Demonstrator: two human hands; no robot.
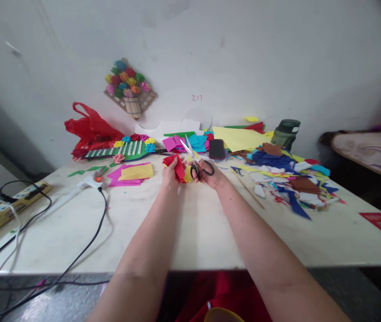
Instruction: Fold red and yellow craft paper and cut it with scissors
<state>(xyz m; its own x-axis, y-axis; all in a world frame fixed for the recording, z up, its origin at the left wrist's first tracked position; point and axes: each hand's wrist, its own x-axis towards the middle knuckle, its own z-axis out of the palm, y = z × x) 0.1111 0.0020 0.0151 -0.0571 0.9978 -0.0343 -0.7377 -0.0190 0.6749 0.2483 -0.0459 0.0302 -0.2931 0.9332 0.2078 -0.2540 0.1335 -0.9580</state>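
head view: left hand (170,174) pinching red paper (178,170); right hand (215,180) clamped on black-handled scissors (194,156), blades spread, both above desk (207,232) middle. phone (217,149) just beyond, paper scraps (306,184) at right, yellow sheet (136,171) left.

paper (179,170): red | scissors (193,155): silver (black-handled) | table (203,237): off-white | bottle (284,134): green

Soft, even, cool light; pale wall (260,58) dulls toward left, top right corner black. Faint shadow beside black cable (105,206), weak sheen on white table (207,241). Scissors (193,156) catch light on blades. Paper scraps (302,184) soft-edged, perhaps slight motion blur. Wide-angle stretch in forearms (146,232). Space below table at right near-black.
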